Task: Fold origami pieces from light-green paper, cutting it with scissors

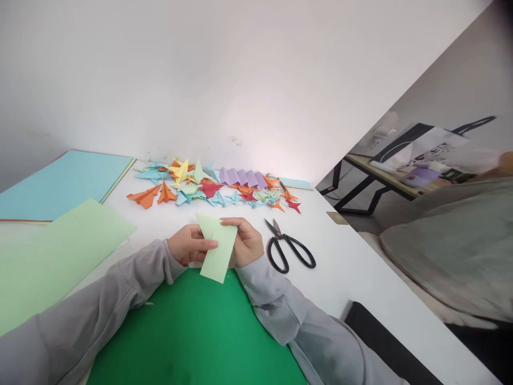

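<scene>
A light green strip of paper (219, 251), partly folded at its upper left, is held up between my two hands above the far edge of a green mat (192, 326). My left hand (190, 245) pinches it from the left, thumb lying flat on the front. At the upper right corner my right hand (248, 243) grips it, its fingers partly behind the paper. Black-handled scissors (286, 243) lie on the white table to the right of my right hand, blades slightly apart.
Folded paper shapes in several colours (210, 188) line the wall, with a purple pleated paper (242, 178) among them. Light green sheets (60, 256) and a blue stack (68, 182) lie at left. A black flat object (385, 342) rests at right, near another table holding a bag (420, 144).
</scene>
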The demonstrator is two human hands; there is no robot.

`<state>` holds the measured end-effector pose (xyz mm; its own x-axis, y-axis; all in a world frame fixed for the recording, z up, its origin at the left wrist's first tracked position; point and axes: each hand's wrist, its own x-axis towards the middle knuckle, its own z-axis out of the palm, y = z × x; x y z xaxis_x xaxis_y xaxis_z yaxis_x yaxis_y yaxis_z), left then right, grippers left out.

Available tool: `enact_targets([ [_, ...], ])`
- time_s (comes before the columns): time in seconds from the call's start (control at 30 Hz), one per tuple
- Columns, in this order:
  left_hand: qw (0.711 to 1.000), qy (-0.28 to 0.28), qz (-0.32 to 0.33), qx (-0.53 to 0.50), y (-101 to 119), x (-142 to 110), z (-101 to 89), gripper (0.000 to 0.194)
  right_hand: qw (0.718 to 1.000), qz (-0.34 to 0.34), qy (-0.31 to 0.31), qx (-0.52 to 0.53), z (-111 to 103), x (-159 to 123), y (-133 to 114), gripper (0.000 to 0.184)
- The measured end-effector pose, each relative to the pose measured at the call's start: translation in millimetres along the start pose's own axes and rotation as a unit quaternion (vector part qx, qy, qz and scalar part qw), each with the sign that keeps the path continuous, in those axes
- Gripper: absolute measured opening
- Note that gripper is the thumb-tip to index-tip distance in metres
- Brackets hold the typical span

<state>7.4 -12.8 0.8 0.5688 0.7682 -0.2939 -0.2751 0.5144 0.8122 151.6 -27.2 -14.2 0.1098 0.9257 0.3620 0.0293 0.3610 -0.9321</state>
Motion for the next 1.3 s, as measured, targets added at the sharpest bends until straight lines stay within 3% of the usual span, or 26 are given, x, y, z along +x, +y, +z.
enact_targets([
  [0.13, 0.998, 0.042, 0.030, -0.029, -4, 0, 3.0, 0.034, 0.999, -0.019, -0.020, -0.016, -3, 5, 1, 0.025],
  [0.27, 0.991, 0.107, 0.051, -0.059, 4, 4, -1.2, 0.028, 0.980, -0.029, 0.104, -0.167, -26, 14, 4, 0.024],
  [0.37, 0.988, 0.127, 0.052, -0.075, 10, 6, -4.8, 0.025, 0.919, -0.042, 0.177, -0.351, -53, 11, 2, 0.031],
  [0.47, 0.983, 0.132, 0.070, -0.102, 10, 7, -7.0, 0.025, 0.826, 0.035, 0.235, -0.511, -76, -3, -3, 0.036],
  [0.53, 0.982, 0.120, 0.083, -0.119, 9, 8, -7.8, 0.025, 0.781, 0.123, 0.229, -0.568, -87, -14, -5, 0.037],
  [0.57, 0.981, 0.114, 0.090, -0.128, 9, 8, -8.2, 0.025, 0.772, 0.155, 0.201, -0.582, -91, -18, -5, 0.038],
  [0.7, 0.970, 0.126, 0.125, -0.164, 9, 9, -8.6, 0.021, 0.779, 0.184, 0.135, -0.584, -102, -22, -3, 0.043],
  [0.8, 0.963, 0.154, 0.122, -0.182, 13, 8, -8.4, 0.023, 0.819, 0.184, 0.172, -0.516, -100, -19, -3, 0.041],
  [0.87, 0.960, 0.173, 0.108, -0.194, 16, 7, -8.4, 0.026, 0.867, 0.162, 0.226, -0.413, -92, -20, -6, 0.039],
  [0.97, 0.955, 0.177, 0.101, -0.213, 18, 7, -8.9, 0.031, 0.947, 0.161, 0.255, -0.114, -73, -25, -16, 0.041],
  [1.0, 0.955, 0.175, 0.101, -0.218, 19, 7, -9.2, 0.032, 0.954, 0.187, 0.235, 0.015, -66, -27, -21, 0.041],
  [1.07, 0.953, 0.174, 0.102, -0.227, 18, 7, -10.2, 0.033, 0.918, 0.270, 0.136, 0.255, -53, -30, -33, 0.031],
  [1.13, 0.951, 0.173, 0.104, -0.234, 18, 8, -11.2, 0.032, 0.848, 0.337, 0.016, 0.409, -41, -31, -45, 0.031],
  [1.23, 0.950, 0.168, 0.106, -0.242, 17, 8, -12.2, 0.030, 0.756, 0.388, -0.101, 0.517, -24, -30, -52, 0.045],
  [1.3, 0.952, 0.161, 0.103, -0.241, 18, 8, -12.6, 0.029, 0.745, 0.384, -0.141, 0.528, -14, -29, -49, 0.048],
])
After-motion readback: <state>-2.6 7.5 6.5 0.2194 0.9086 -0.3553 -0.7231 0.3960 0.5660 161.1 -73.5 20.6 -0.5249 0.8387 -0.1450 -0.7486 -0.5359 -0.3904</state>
